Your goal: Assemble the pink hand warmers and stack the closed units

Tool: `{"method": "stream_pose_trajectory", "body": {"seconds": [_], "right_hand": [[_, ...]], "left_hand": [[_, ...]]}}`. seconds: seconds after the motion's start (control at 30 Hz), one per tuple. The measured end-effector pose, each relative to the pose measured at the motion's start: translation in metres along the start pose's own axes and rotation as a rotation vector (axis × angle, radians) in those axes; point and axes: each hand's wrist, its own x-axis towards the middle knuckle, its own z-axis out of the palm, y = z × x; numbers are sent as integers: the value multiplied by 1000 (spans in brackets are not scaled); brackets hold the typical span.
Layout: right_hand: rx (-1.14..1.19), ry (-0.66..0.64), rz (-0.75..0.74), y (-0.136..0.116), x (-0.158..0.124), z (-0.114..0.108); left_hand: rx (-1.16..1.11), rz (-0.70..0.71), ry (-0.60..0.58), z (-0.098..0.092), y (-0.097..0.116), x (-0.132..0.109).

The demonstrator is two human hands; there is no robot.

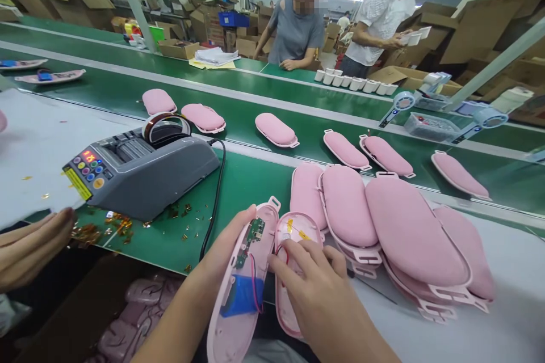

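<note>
My left hand (227,244) is wrapped round the edge of a pink shell half (242,332), which is tilted with its inside showing. Inside it are a green circuit board (251,241), a blue battery (242,296) and red and black wires. Right beside it lies a second pink shell half (286,306) with yellow tape pieces (304,235) near its top. Over this second half my right hand (313,272) has its fingers bent, pinching by the wires at its left edge; the fingertips partly hide what they hold.
A grey tape dispenser (149,173) stands left on the green table (242,173), a black cable behind it. Stacked pink cases (417,227) lie right. More cases (276,129) line the conveyor. Another person's hand (38,247) is at far left; two people stand across.
</note>
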Motion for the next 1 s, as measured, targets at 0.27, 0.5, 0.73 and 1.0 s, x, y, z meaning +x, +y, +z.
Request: {"method": "stream_pose_trajectory", "body": {"seconds": [0.27,0.5,0.73,1.0], "right_hand": [[310,-64,-162,27,13,-5],[446,-238,-2,25,21,-3],[635,-70,251,21,29,-3],[1205,-185,779,15,40,-7]], "left_hand": [[84,-11,6,-18,10,10],[126,-12,-11,-26,8,11],[294,-6,85,-22,11,10],[306,59,79,-24,2,12]]}}
